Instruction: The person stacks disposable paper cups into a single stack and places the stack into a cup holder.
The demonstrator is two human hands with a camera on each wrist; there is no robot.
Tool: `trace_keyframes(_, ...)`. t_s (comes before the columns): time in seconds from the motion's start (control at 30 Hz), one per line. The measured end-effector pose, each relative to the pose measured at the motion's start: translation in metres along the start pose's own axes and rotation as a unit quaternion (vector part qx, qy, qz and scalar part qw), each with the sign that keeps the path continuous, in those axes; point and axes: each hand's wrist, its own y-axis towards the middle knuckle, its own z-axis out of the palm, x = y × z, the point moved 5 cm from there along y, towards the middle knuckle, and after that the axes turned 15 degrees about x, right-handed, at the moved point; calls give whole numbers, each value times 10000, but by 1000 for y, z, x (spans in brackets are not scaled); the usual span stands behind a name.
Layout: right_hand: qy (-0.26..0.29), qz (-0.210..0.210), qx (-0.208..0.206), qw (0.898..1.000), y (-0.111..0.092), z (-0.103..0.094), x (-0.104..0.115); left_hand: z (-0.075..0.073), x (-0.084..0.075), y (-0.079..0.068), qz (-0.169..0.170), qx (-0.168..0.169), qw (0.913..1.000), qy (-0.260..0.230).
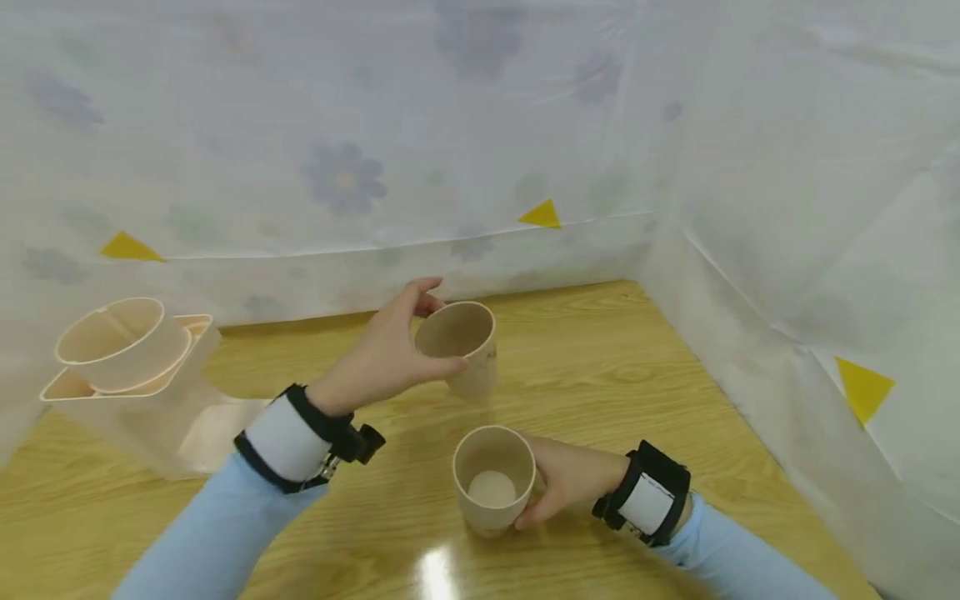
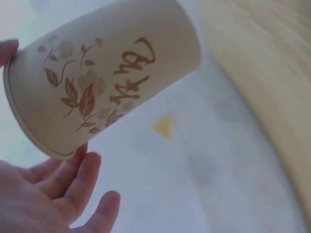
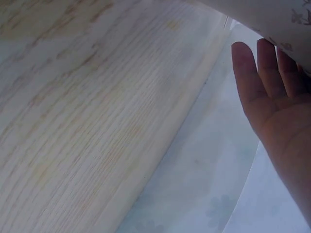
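In the head view my left hand (image 1: 393, 343) holds a beige paper cup (image 1: 477, 377) above the table, thumb and fingers near its rim, its mouth up and towards me. The left wrist view shows this cup (image 2: 104, 73) up close, with brown leaves, flowers and lettering on its side. Nearer to me, my right hand (image 1: 570, 475) grips a second paper cup (image 1: 480, 510) from the right, low on its side, with the thumb in front. Some of its fingers are hidden behind that cup. In the right wrist view, fingertips are right at the printed cup wall (image 3: 286, 22).
At the left of the wooden table (image 1: 600, 358) stands a beige plastic holder (image 1: 142, 417) with a round, cup-like part (image 1: 120, 367) in its top. A flowered white sheet (image 1: 262, 150) hangs behind and on the right, with yellow triangles (image 1: 864, 390) on it.
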Motion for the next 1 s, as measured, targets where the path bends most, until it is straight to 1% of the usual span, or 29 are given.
trace_keyframes(0.07,-49,-79,44,9999,0,0,0,2,-22,-17,440,168,9984,301)
trace_keyframes(0.13,-94,-167,101,9998,1,0,0,7,-38,-31,764,334,9948,591)
trace_keyframes(0.2,-83,-200,166,9996,1,0,1,14,-47,-40,928,518,9916,742)
trace_keyframes(0.27,-100,-222,216,9995,1,0,1,22,-50,-44,1027,691,9893,777)
trace_keyframes(0.4,-7,-120,226,9997,0,1,-2,39,-42,-45,990,917,9876,802)
trace_keyframes(0.57,47,-30,154,9999,0,1,-3,56,-28,-44,760,1103,9876,823)
trace_keyframes(0.63,36,-73,149,9999,0,1,-3,62,-25,-43,712,1109,9878,833)
trace_keyframes(0.83,-131,-254,134,9995,-1,2,-1,74,-21,-43,713,1015,9872,1004)
trace_keyframes(0.93,-177,-235,131,9995,-1,2,-2,79,-20,-43,691,1052,9864,1053)
trace_keyframes(1.0,-179,-158,100,9997,-1,1,-2,81,-17,-43,682,1073,9868,1000)
